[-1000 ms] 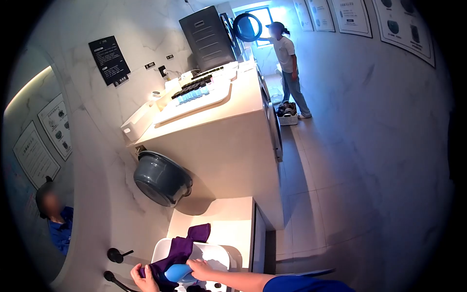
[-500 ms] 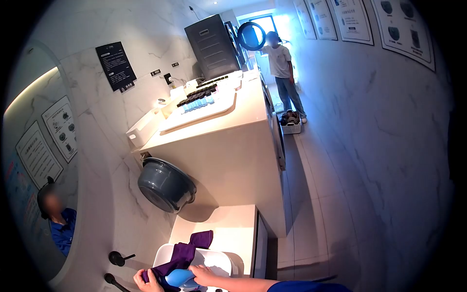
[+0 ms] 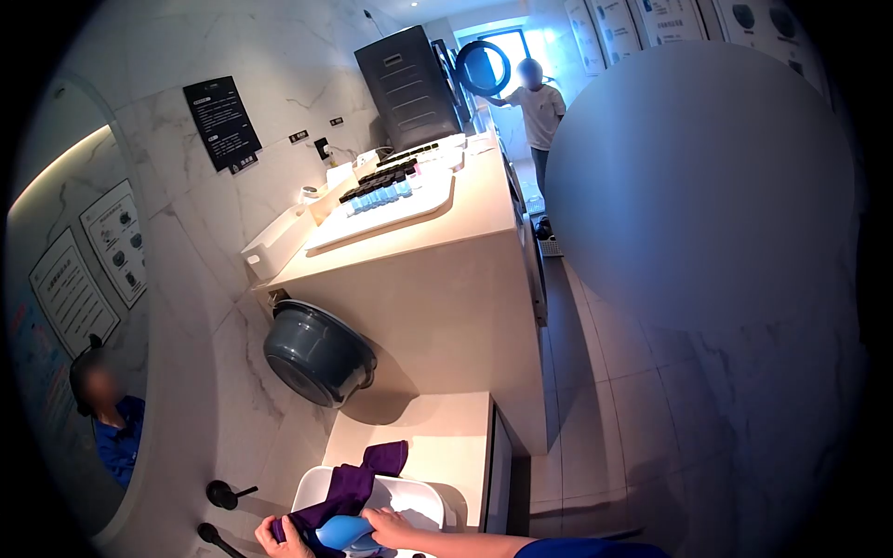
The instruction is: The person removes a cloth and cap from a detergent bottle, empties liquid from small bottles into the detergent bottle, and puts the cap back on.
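Observation:
At the bottom of the view my left hand grips the near end of a dark purple cloth. The cloth stretches across a white basin, its far end draped over the rim onto the counter. My right hand, closed, holds a light-blue rounded object that looks like a scrub brush, against or just above the near part of the cloth. Its underside is hidden, and the frame edge cuts off part of my left hand.
Black wall taps stick out left of the basin. A grey tub hangs beside the higher counter, which bears a tray of small bottles. A person stands by a round machine door. A large blurred patch covers the right side.
Both hands, the cloth and the blue object look almost unmoved. The person at the back has shifted slightly right. A grey blurred patch now hides part of the right wall and floor.

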Tool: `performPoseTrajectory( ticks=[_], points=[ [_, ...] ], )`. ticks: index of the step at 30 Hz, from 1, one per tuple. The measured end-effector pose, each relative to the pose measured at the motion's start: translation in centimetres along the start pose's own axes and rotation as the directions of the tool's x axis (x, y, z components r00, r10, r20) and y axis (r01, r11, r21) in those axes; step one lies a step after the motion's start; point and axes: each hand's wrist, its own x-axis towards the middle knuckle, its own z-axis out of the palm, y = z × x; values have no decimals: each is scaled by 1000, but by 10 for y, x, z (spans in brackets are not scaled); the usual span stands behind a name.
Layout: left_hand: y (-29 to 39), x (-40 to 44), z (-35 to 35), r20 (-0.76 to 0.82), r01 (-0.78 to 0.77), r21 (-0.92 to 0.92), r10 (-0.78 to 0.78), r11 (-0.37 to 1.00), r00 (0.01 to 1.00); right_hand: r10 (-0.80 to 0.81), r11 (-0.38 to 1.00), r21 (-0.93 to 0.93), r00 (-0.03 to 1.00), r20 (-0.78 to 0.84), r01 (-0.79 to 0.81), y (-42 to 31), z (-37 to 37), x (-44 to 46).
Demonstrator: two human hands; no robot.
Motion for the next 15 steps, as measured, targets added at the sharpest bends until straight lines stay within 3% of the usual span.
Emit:
performPoseTrajectory(
  ticks=[15],
  points=[
    [-1,-2,2,-45,-4,12,5,1000,999,-5,1000,27,1000,-17,5,1,0,-1]
  ],
)
